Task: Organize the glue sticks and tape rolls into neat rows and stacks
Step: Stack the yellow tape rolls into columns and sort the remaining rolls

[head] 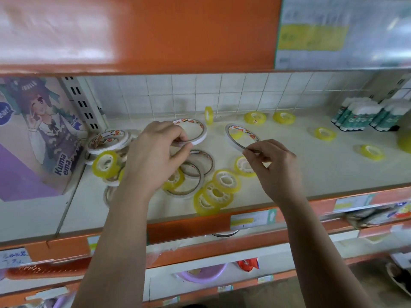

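The left hand (155,152) curls round one white tape ring (196,130), the right hand (271,165) pinches a second ring (235,135) by its rim, both over the shelf (311,172). That thin pinch may slip, scattering the yellow rolls (224,181) beneath

Only two hands and two forearms are seen of the person. The left hand (155,152) and the right hand (273,167) are bare. Both are shown from the back, so that knuckles and finger joints can be made out. The fingers are slim; the nails are too blurred to be told. The left forearm (120,230) and the right forearm (311,230) are bare as well, uncovered from the wrist to the near edge of the view, where each is cut off. Both forearms are smooth and slender, and are seen wider toward the near edge. What is worn higher up cannot be told.
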The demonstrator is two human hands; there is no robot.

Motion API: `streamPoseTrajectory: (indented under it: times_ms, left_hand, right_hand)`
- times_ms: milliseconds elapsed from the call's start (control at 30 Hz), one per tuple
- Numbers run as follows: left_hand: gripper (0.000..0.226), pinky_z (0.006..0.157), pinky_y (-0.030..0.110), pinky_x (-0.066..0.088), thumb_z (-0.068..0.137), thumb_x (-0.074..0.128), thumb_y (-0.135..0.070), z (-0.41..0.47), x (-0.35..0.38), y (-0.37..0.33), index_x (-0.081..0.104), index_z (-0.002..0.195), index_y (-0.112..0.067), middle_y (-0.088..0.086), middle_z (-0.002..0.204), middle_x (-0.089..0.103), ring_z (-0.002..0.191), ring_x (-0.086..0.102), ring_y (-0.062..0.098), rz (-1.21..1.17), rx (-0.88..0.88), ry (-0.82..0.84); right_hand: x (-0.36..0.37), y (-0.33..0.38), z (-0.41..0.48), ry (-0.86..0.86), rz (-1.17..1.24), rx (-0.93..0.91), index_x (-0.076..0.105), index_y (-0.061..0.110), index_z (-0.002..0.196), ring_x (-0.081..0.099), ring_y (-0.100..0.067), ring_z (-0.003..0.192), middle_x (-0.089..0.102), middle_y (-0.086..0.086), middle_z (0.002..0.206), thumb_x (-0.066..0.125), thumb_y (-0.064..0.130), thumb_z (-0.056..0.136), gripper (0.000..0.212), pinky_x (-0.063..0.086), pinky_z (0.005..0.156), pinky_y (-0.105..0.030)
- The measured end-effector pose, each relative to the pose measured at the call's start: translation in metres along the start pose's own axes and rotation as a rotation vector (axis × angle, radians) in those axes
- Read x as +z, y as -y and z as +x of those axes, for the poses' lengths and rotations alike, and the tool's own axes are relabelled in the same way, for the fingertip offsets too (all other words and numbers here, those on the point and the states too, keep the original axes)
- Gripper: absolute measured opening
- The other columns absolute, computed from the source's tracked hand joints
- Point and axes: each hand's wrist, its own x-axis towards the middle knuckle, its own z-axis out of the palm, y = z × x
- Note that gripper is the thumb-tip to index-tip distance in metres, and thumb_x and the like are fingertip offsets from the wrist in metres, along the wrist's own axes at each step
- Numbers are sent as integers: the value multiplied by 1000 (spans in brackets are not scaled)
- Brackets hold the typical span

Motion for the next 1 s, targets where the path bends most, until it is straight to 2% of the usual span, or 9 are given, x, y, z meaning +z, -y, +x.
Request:
streamPoseTrajectory:
  times_ms: [233,400,500,600,700,833,933,1000]
  left_hand:
    - [17,65,39,51,86,60,-37,8,53,-82,64,84,-20,-10,84,62,88,57,18,-38,154,17]
    - [15,62,37,51,86,61,-35,29,113,-171,63,83,-20,-9,85,62,89,57,19,-72,236,16]
    - [13,61,35,52,86,65,-32,42,151,-231,64,83,-19,-8,86,62,93,56,16,-98,265,-1]
    - [13,63,38,53,87,69,-30,53,183,-284,64,84,-18,-9,88,63,97,56,16,-118,250,9]
    - [16,65,39,53,87,64,-35,63,209,-326,64,86,-19,-8,90,63,97,58,19,-120,204,5]
    - [10,71,37,50,88,69,-26,79,240,-370,65,87,-16,-5,91,64,103,58,23,-122,159,-22]
    - [16,71,33,45,88,61,-31,98,263,-399,65,88,-15,-4,90,62,96,57,24,-122,153,-44]
    - [18,73,31,43,88,59,-31,114,278,-413,65,88,-14,-2,90,62,93,57,26,-131,169,-56]
  right_hand:
    - [-79,-44,-16,-128,-137,2,69,17,86,52,-2,68,60,12,84,66,25,88,9,48,61,-27]
    - [-165,-99,-27,-177,-193,3,69,14,87,57,-11,66,61,10,85,64,27,89,14,51,59,-35]
    - [-222,-137,-31,-190,-200,8,69,14,88,55,-12,66,63,6,86,64,26,90,14,50,61,-36]
    - [-276,-169,-30,-186,-224,-19,68,13,86,51,-5,69,62,6,86,65,23,90,12,47,62,-28]
    - [-326,-200,-26,-182,-251,-54,69,12,86,49,-7,69,62,8,86,66,21,90,10,44,62,-25]
    - [-377,-242,-15,-167,-257,-75,70,10,88,54,-11,75,65,4,87,68,18,90,9,48,68,-30]
    - [-403,-272,-3,-187,-282,-99,70,10,89,54,-10,77,62,6,88,67,19,91,9,49,68,-31]
    - [-417,-291,8,-210,-280,-131,70,7,90,58,-14,80,64,0,90,66,18,92,11,50,69,-34]
